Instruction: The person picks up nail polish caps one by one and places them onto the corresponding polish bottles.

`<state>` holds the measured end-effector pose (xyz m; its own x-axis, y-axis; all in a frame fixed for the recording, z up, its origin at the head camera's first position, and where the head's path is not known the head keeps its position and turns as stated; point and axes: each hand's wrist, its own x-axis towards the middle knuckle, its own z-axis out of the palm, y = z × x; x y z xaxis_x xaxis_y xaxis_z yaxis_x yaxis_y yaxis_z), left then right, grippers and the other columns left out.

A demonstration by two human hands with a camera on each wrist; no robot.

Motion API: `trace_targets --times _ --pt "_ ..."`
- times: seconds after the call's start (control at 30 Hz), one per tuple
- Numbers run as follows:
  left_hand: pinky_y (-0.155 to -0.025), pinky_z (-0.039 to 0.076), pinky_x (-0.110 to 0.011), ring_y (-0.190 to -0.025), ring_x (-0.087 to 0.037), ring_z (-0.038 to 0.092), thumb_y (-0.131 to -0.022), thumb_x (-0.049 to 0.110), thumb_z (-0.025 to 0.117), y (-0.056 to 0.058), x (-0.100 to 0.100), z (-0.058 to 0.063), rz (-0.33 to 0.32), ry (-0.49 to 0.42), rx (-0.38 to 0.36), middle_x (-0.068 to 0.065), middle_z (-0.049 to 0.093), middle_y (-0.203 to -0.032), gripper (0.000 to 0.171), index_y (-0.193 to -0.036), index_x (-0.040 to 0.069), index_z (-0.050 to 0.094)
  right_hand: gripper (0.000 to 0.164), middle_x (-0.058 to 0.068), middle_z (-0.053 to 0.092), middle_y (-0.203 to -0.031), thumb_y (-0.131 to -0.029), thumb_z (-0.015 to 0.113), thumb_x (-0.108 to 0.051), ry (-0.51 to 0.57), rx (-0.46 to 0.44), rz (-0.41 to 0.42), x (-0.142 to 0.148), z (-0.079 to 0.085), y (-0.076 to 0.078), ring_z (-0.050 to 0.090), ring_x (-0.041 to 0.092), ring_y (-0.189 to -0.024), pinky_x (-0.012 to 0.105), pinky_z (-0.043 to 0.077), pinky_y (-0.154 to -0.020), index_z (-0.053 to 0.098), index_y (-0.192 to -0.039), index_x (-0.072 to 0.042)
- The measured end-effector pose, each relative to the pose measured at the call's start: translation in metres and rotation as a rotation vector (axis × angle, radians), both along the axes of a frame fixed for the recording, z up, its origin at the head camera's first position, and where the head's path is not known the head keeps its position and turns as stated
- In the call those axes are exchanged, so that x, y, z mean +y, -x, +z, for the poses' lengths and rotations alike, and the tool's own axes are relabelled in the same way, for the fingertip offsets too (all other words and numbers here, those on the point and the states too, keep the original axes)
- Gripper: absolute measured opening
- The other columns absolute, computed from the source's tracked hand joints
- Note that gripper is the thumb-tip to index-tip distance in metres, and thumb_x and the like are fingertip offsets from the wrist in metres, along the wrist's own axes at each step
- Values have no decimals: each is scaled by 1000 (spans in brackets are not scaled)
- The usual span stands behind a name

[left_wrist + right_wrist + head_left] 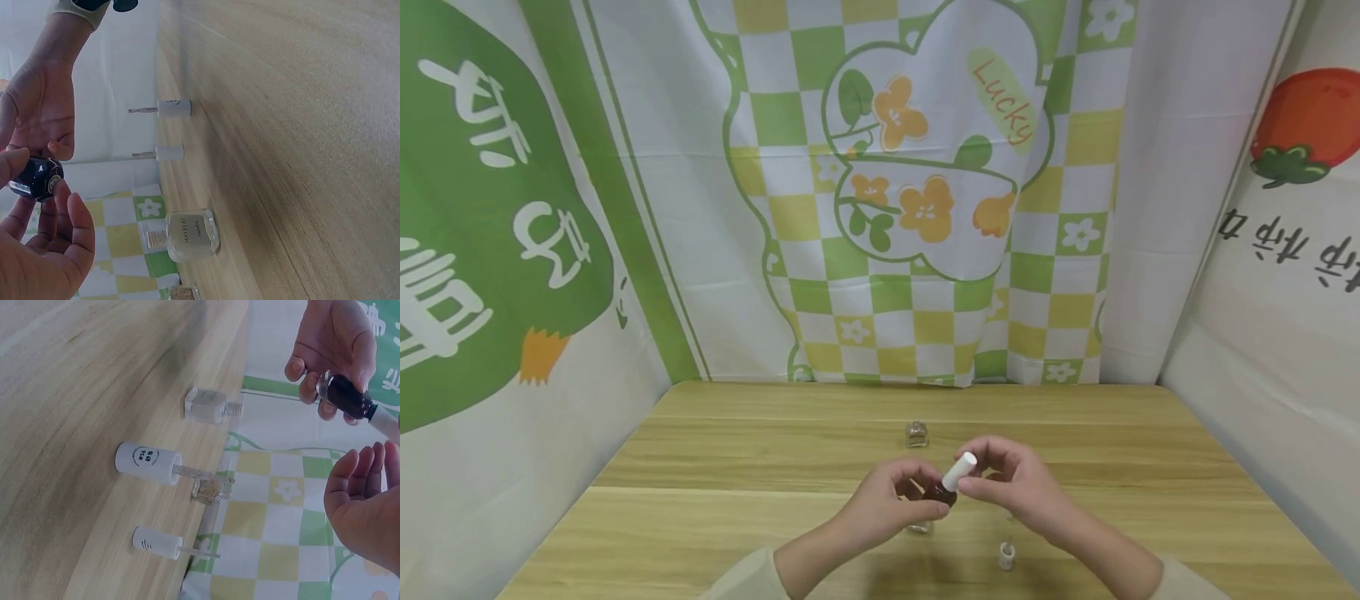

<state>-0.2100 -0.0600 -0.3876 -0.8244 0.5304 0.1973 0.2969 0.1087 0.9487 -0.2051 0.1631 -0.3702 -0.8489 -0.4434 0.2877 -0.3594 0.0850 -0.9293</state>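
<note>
My left hand [887,500] grips a dark nail polish bottle [345,395], which is tilted and held above the table. A long white cap [959,472] sits at the bottle's neck. My right hand [1011,479] pinches this cap between thumb and fingers; in the right wrist view most of the cap lies beyond the frame edge. Below the hands stands an uncapped clear nail polish bottle [192,235] marked MAYREAY, partly hidden by my left hand in the head view. Farther back is a small uncapped bottle with glittery contents [209,489].
Two white brush caps stand on the wooden table [760,450] with their brushes pointing up: a wider cap [149,462] and a narrower cap [156,542]. A checked, flowered curtain [880,333] hangs behind the table, and printed cloths hang on both sides.
</note>
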Motion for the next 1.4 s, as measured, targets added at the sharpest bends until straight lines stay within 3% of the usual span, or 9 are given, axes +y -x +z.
trace_targets --times 0.3,0.7,0.97,1.17,1.4 --pt "-64 54 -24 -77 -13 61 -84 10 74 0 0 -1 -7 -3 10 0 68 -94 18 -101 8 69 23 7 65 -99 -91 66 -6 36 -1 38 -2 1 -2 59 18 -89 37 54 -80 60 -107 9" --pt "-62 52 -22 -74 -11 60 -83 10 75 -1 0 -3 8 1 25 0 68 -93 18 -99 8 70 23 6 61 -88 -87 72 -13 -15 -53 -100 -12 0 -6 57 17 -82 30 50 -72 59 -96 4" --pt "-62 52 -22 -74 -12 60 -83 8 75 -2 0 -1 7 -9 10 -2 68 -94 19 -101 6 70 22 6 60 -87 -88 71 -14 -29 -42 -143 -17 1 -9 55 17 -83 30 50 -71 57 -93 2" --pt "-64 54 -26 -77 -13 59 -84 9 74 -3 -1 1 6 0 -15 -1 67 -94 19 -103 6 69 23 7 61 -89 -87 71 -11 -12 -18 -118 -13 1 -8 56 17 -85 31 52 -73 58 -98 4" --pt "-66 55 -27 -78 -13 60 -85 12 73 -2 -4 2 -21 4 -20 -1 66 -94 19 -103 6 68 30 10 63 -96 -89 69 -8 -6 -3 -17 -6 3 -4 58 18 -88 35 54 -77 59 -112 6"
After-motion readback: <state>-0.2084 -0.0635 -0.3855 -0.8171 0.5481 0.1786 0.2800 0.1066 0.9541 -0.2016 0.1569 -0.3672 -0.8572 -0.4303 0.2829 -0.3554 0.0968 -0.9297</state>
